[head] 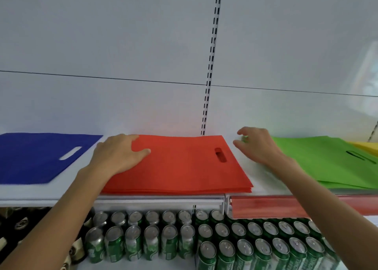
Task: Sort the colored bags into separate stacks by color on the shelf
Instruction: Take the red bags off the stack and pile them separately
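Note:
A stack of red bags (184, 167) lies flat on the white shelf (41, 194), in the middle. My left hand (117, 154) rests flat on its left end, fingers straight. My right hand (257, 145) hovers just right of the red stack, fingers loosely curled, holding nothing; it is between the red stack and a stack of green bags (327, 163). A blue bag (36, 157) lies at the shelf's left. A yellow bag (366, 146) peeks out at the far right, behind the green stack.
The white back panel with a slotted upright (211, 65) rises behind the shelf. Below the shelf stand rows of green drink cans (204, 241), and dark cans (20, 224) at the lower left. A red price strip (276, 207) runs along the shelf's right front edge.

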Demonstrator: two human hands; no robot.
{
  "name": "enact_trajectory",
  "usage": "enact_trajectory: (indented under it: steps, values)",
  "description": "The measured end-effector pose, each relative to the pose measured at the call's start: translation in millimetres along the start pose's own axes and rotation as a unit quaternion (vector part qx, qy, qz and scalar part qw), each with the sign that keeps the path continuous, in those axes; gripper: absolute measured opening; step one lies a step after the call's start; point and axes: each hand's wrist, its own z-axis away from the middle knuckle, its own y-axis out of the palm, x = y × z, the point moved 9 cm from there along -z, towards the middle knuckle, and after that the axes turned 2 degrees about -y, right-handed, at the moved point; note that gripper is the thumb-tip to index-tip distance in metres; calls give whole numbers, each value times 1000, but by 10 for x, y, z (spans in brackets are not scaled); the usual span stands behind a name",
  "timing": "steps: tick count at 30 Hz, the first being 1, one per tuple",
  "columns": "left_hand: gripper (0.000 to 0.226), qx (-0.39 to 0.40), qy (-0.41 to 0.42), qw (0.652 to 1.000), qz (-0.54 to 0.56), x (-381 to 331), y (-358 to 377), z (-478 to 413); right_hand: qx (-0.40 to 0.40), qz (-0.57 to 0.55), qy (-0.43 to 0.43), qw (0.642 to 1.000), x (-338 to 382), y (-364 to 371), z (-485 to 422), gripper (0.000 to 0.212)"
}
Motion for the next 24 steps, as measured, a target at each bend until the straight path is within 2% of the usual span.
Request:
enact_trajectory:
  steps: [4,8,13,19,24]
  values:
    - [59,11,62,998,26,-650,197,19,-34,-1,20,999,-421,-316,79,41]
    - [57,37,112,992,33,-1452,499,95,-64,3,55,996,-1148,-660,285,42]
    - [54,-4,148,988,47,-2623,674,219,-89,28,74,993,-2299,-1218,476,42]
    - [50,-16,163,982,92,-4045,1029,582,-69,44,79,993,-3676,-1724,563,42]
    - [51,-5,153,981,121,-4799,1324,720,-49,48,92,993,-4539,-2001,509,41]
